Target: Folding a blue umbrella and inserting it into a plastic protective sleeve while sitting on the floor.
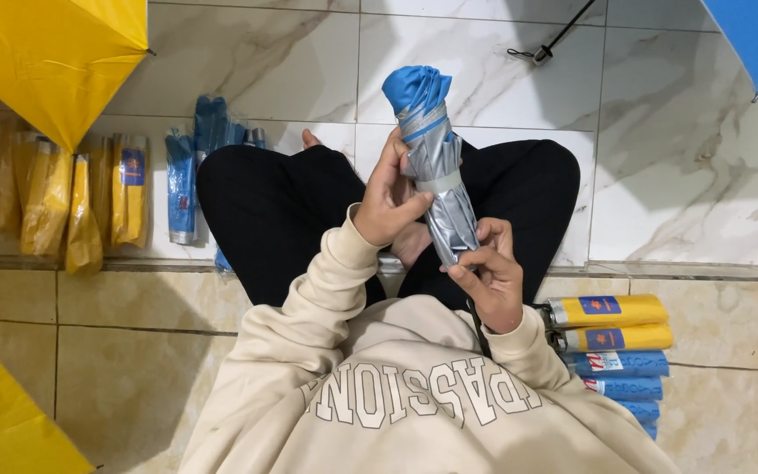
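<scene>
The fingers (394,167) of the left hand (390,200) were curled about the folded blue-and-silver umbrella (436,162) at its strap, while the right hand (491,274) pinched its lower end — both hands closed on it. It stood nearly upright above the lap, between crossed legs (282,206); sleeved umbrellas (616,351) lay stacked on the floor to the right.

The folded umbrella (436,167) stands between both hands, sleeved umbrellas (616,351) stacked right, others (125,189) lying left.
</scene>
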